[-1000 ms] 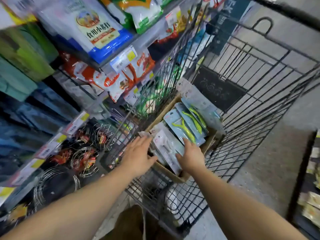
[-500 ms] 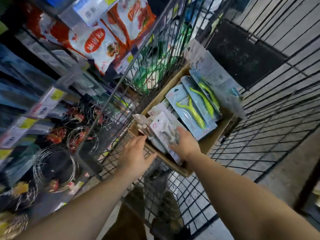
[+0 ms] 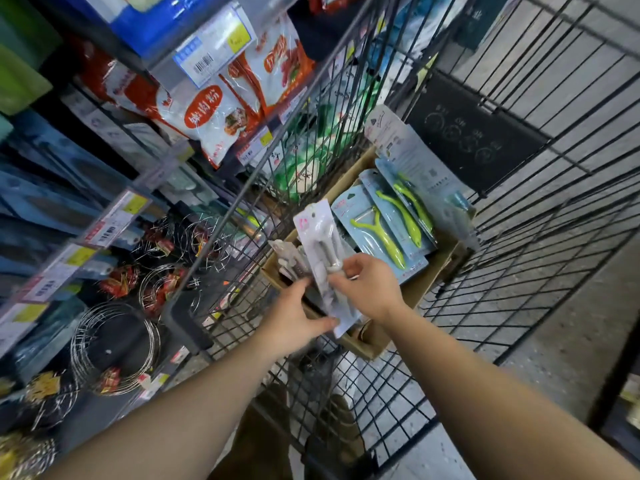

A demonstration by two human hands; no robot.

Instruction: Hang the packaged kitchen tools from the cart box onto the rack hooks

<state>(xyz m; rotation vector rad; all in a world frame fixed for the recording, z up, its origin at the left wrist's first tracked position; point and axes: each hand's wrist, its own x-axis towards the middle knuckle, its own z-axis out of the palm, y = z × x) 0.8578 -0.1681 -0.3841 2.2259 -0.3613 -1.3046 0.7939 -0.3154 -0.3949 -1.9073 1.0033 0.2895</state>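
Head view looks down into a wire cart (image 3: 519,237). Both hands hold one white tool pack (image 3: 323,251) just above the near end of the cardboard box (image 3: 415,292). At 7 o'clock from the pack, the left hand (image 3: 294,317) pinches its bottom edge. At 4 o'clock, the right hand (image 3: 372,289) grips its side. Blue packs with green peelers (image 3: 384,230) lie in the box at 2 o'clock.

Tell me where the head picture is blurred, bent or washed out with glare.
Head view: wide-angle lens bows the cart wires and shelf edges; the left shelf goods and wire rings are smeared; glare whitens the red-and-white bags; the white package between the left hand and right hand is fairly sharp.
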